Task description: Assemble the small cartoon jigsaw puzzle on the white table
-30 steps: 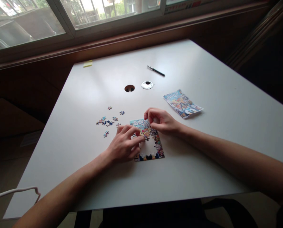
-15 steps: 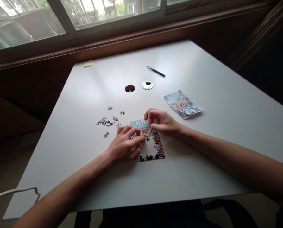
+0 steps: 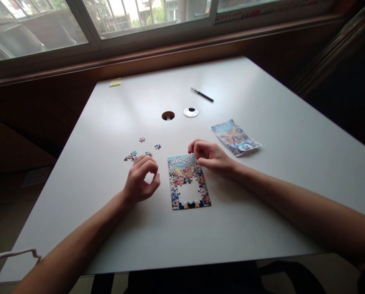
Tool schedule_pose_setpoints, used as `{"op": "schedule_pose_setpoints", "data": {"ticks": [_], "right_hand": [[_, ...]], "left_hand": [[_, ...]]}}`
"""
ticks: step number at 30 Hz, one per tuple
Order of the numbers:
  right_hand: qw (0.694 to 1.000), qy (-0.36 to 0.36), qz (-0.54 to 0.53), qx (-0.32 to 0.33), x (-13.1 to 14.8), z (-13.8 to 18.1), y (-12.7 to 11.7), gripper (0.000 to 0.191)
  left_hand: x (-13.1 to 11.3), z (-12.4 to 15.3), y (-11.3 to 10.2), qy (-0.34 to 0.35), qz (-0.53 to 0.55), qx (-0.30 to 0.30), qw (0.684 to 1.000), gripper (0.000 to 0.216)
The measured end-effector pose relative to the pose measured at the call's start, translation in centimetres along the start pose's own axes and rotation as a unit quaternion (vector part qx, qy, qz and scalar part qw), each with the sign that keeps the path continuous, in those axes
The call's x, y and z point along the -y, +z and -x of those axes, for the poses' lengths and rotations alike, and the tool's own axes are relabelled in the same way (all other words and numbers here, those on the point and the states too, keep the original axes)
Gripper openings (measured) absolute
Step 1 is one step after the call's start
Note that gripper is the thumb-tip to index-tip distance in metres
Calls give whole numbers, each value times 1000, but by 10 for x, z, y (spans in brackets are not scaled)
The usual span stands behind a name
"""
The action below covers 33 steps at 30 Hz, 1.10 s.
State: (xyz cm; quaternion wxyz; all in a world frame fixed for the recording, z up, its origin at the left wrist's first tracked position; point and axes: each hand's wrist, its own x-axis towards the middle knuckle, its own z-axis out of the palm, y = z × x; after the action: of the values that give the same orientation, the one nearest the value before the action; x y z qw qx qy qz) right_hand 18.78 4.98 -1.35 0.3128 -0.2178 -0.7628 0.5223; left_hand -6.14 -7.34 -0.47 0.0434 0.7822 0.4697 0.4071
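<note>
A small colourful jigsaw puzzle (image 3: 188, 181) lies on the white table (image 3: 250, 212), mostly assembled, with a gap in its lower middle. My right hand (image 3: 208, 156) rests with curled fingers on the puzzle's top right corner. My left hand (image 3: 140, 179) hovers left of the puzzle, over the near end of several loose puzzle pieces (image 3: 133, 155), fingers curled with thumb and fingers close together; I see nothing in them.
A printed picture sheet (image 3: 235, 136) lies right of the puzzle. Farther back are a cable hole (image 3: 168, 116), its round cap (image 3: 190, 112), a black pen (image 3: 202, 94) and a yellow sticky pad (image 3: 115, 82). A window runs along the far wall.
My left hand has lifted off the puzzle and moved left toward the loose pieces, uncovering the puzzle's left side. My right hand has stayed at the top right corner.
</note>
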Motion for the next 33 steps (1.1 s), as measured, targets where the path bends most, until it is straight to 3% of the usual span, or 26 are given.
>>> {"op": "schedule_pose_setpoints", "data": {"ticks": [8, 17, 25, 33], "right_hand": [[1000, 6, -8, 2, 0, 1, -1, 11], [1000, 2, -4, 6, 2, 1, -1, 11], [1000, -4, -3, 10, -1, 0, -2, 12], [1000, -2, -8, 6, 1, 2, -1, 13]], "left_hand": [[18, 2, -11, -10, -91, -28, 995, 14], [26, 1, -20, -28, -112, -71, 991, 9], [46, 1, -35, -50, -144, -126, 980, 9], [56, 3, -38, -77, -169, -137, 973, 7]]}}
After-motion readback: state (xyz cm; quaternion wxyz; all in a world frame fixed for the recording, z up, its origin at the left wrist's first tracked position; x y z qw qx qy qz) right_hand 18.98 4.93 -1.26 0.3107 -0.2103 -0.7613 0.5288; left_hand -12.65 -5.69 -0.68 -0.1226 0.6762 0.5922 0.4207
